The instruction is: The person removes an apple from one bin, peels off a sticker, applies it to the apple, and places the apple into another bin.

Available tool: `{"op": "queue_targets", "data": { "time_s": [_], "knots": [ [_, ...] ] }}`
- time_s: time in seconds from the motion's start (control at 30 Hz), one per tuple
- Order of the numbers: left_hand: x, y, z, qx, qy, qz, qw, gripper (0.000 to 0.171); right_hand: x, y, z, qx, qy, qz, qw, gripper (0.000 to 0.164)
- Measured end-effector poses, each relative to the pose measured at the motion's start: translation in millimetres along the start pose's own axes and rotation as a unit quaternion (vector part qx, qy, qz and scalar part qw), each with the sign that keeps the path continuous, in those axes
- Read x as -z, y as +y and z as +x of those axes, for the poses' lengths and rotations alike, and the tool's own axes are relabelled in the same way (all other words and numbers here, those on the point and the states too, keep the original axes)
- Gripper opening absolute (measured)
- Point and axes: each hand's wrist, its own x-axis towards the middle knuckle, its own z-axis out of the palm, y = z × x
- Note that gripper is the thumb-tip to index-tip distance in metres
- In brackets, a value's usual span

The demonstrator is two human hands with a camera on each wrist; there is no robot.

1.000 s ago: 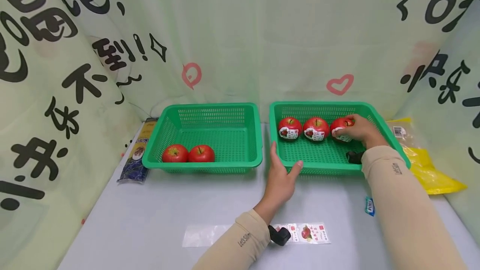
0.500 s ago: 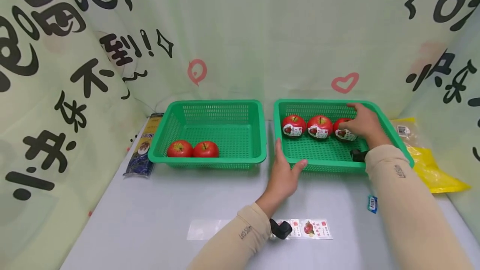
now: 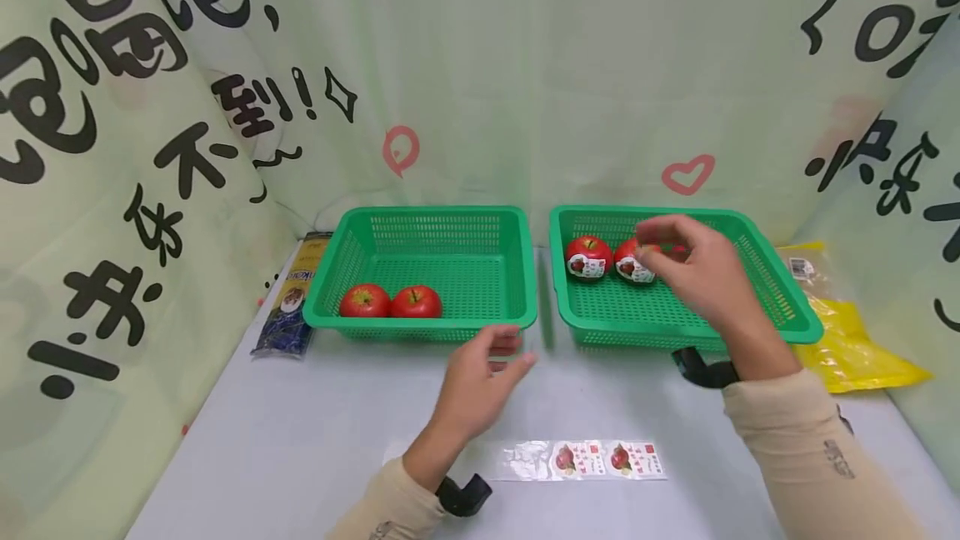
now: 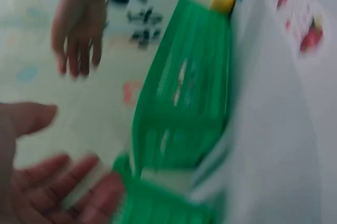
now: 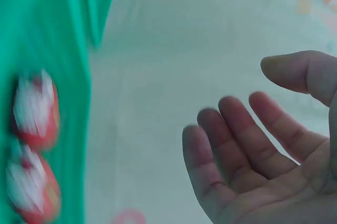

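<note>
My right hand [image 3: 701, 277] is raised over the right green basket [image 3: 637, 327], fingers relaxed; the right wrist view shows nothing in it. Below, two red apples, a left one [image 3: 588, 257] and a middle one [image 3: 632, 263], carry white printed labels. A third apple is almost wholly hidden behind that hand. My left hand [image 3: 476, 394], loose and holding nothing, hovers before the near edge of the left green basket [image 3: 480, 325]. Inside that basket sit two apples with no label showing, one at the corner [image 3: 365, 301] and one beside it [image 3: 417, 302].
A clear strip with printed apple stickers [image 3: 603, 460] lies on the white table [image 3: 570, 407] in front. At the far left is a blue and gold packet [image 3: 292, 298]; a yellow bag [image 3: 855, 348] lies right of the right basket. A printed curtain [image 3: 465, 73] closes the back and sides.
My right hand has let go of the right-hand labelled apple and risen, towards me and slightly left. My left hand has left the right basket's near corner and moved left.
</note>
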Motion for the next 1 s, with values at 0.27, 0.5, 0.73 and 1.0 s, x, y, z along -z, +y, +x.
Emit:
{"op": "queue_targets", "data": {
  "time_s": [0.27, 0.5, 0.73, 1.0],
  "knots": [
    [66.1, -49.3, 4.8, -0.066, 0.319, -0.05, 0.9443, 0.018, -89, 5, -70, -0.005, -0.054, 0.146, 0.988, 0.022],
    [95.3, -84.7, 19.8, -0.047, 0.48, 0.003, 0.876, 0.075, -138, 25, -90, -0.103, -0.063, 0.25, 0.961, 0.019],
    [121.0, -102.2, 26.6, 0.029, 0.43, -0.065, 0.8999, 0.106, -151, 27, -89, -0.096, -0.065, 0.273, 0.955, 0.019],
    [122.8, -108.5, 21.6, 0.126, 0.378, -0.147, 0.9052, 0.102, -158, -6, -86, 0.037, -0.079, 0.239, 0.967, 0.033]
  ]
}}
